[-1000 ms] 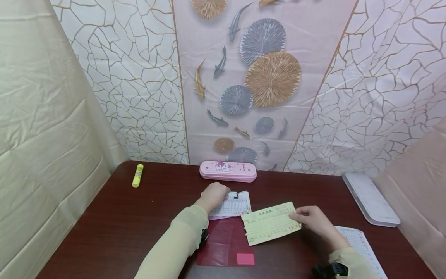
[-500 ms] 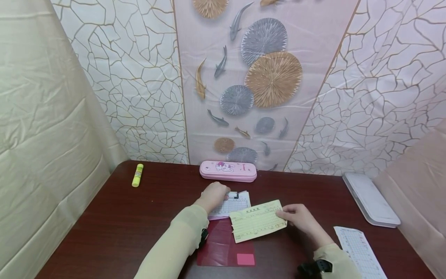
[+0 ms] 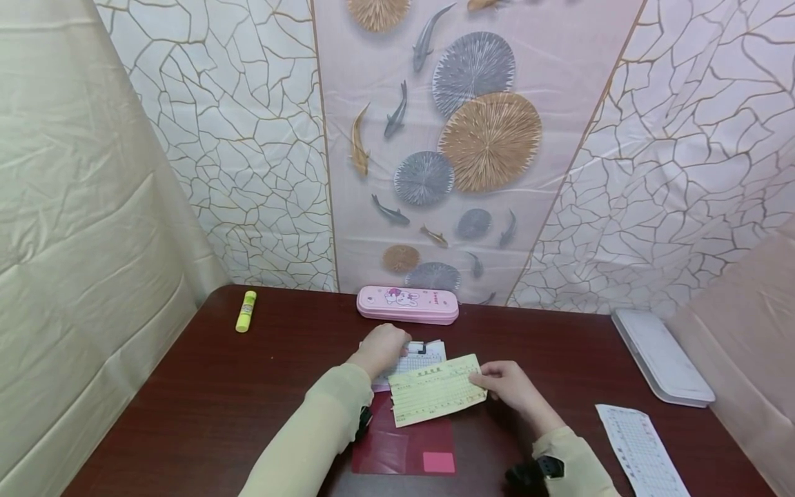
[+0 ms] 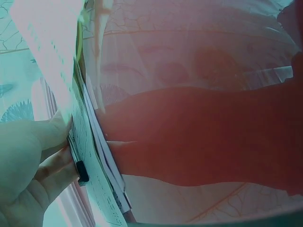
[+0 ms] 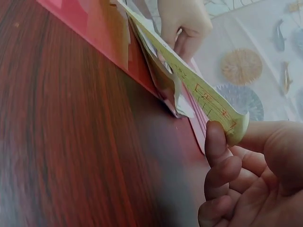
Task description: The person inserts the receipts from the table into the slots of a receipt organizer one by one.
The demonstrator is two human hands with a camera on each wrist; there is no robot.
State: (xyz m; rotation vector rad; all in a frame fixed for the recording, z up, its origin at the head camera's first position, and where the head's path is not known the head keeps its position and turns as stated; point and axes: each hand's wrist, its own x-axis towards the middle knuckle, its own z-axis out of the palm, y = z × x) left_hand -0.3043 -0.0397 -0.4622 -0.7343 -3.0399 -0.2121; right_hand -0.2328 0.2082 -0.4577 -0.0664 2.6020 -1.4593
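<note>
My right hand (image 3: 512,390) pinches the right edge of a yellow printed slip (image 3: 435,391) between thumb and fingers. The slip tilts over the lower part of some white gridded sheets (image 3: 417,358) and over a translucent red folder (image 3: 404,452) on the table. At the folder's top, my left hand (image 3: 380,350) grips a metal clip, whose black end (image 4: 83,172) shows in the left wrist view. Seen from the right wrist, the slip (image 5: 199,90) stands raised in front of the sheets, its near corner curling by the fingertips. The left hand hides part of the sheets.
A pink pencil case (image 3: 407,305) lies behind the folder, against the wall cloth. At the back left is a yellow glue stick (image 3: 246,312). To the right are a white flat case (image 3: 663,357) and a white gridded sheet (image 3: 642,449).
My right hand has carried the yellow slip leftward, so it overlaps the white sheets and folder more. The left hand stays at the clip.
</note>
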